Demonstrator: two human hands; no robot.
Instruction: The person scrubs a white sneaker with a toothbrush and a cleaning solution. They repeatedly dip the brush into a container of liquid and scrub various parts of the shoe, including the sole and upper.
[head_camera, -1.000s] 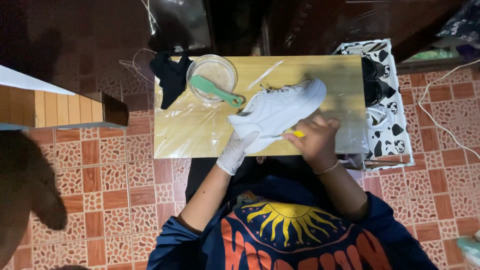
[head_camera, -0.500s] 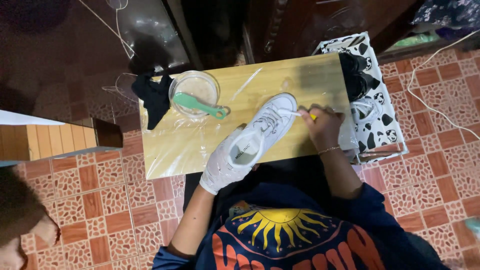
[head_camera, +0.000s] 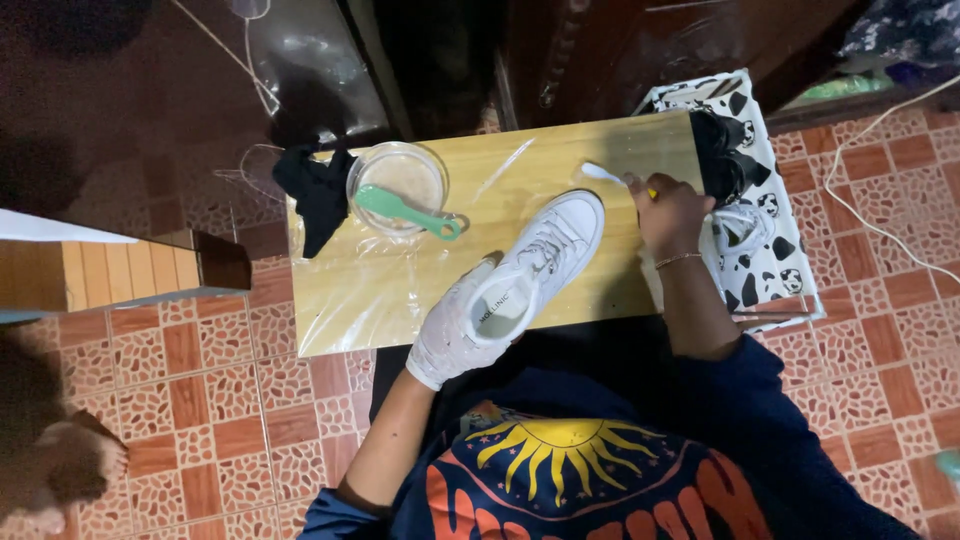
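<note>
The white sneaker (head_camera: 540, 265) lies slantwise on the plastic-covered wooden worktop (head_camera: 400, 290), its heel at the near edge and its toe pointing toward the far right corner. The left hand (head_camera: 455, 330), in a pale glove, wraps the heel, its grip pressed around the shoe to steady it. The right hand (head_camera: 670, 210), bare, pinches a small white brush (head_camera: 605, 173) with a yellow handle, the bristle end raised just past the toe, near the far edge. The step looks like shoe scrubbing, between strokes. Near the far left corner, a glass bowl (head_camera: 398, 178) of cloudy liquid carries a green brush (head_camera: 405, 211), beside a black cloth (head_camera: 318, 190). The next stroke calls for bringing the bristles back onto the toe while the heel stays firmly held.
</note>
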